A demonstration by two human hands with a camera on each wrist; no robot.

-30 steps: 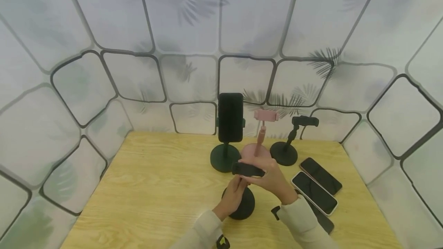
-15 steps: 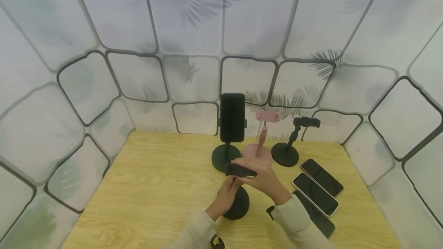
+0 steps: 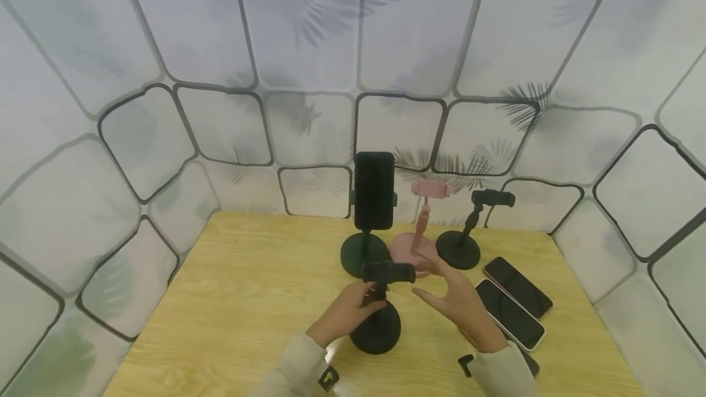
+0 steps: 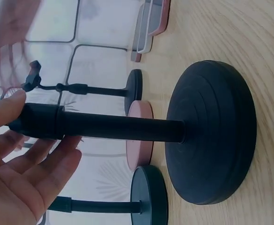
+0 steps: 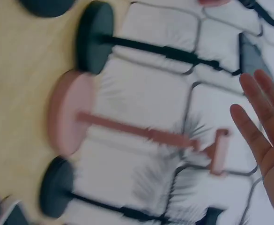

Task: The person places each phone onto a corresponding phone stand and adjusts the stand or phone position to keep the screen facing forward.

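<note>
A black phone stand (image 3: 379, 331) stands upright on its round base near the front of the table. My left hand (image 3: 343, 312) grips its stem just under the clamp (image 3: 388, 272); in the left wrist view the thumb and fingers of that hand (image 4: 31, 173) surround the collar at the top of the stem (image 4: 122, 127). To the right of the clamp, my right hand (image 3: 462, 304) is held apart from it with thumb and fingers spread. Nothing lies in the right hand's grasp, and its fingers (image 5: 254, 129) look straight in the right wrist view.
Behind stand a dark green stand (image 3: 353, 256) bearing a black phone (image 3: 374, 190), a pink stand (image 3: 423, 222) and another black stand (image 3: 459, 250). Several phones (image 3: 518, 287) lie at the right, partly behind the right forearm. A patterned curtain (image 3: 309, 127) encloses the table (image 3: 248, 299).
My right hand has let go of the clamp and moved right, its fingers opening. The clamp now sits nearly level. My left hand keeps hold of the stem.
</note>
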